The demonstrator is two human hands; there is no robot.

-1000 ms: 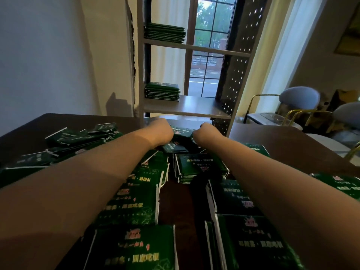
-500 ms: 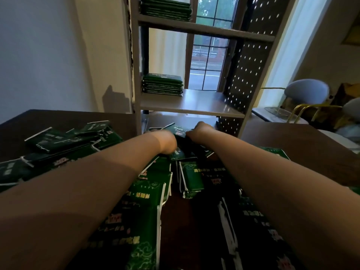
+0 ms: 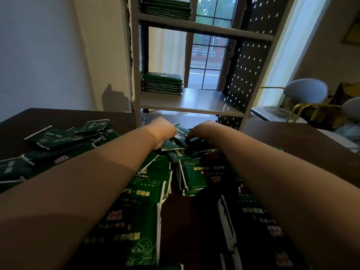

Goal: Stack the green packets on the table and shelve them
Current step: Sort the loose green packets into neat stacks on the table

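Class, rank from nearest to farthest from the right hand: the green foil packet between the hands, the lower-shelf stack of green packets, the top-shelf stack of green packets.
1. The green foil packet: at the fingertips of the right hand, just to its left.
2. The lower-shelf stack: beyond the hands, up and left.
3. The top-shelf stack: highest on the shelving, farthest.

Glossy green packets [image 3: 148,189] lie strewn, overlapping, across the dark table [image 3: 292,141].
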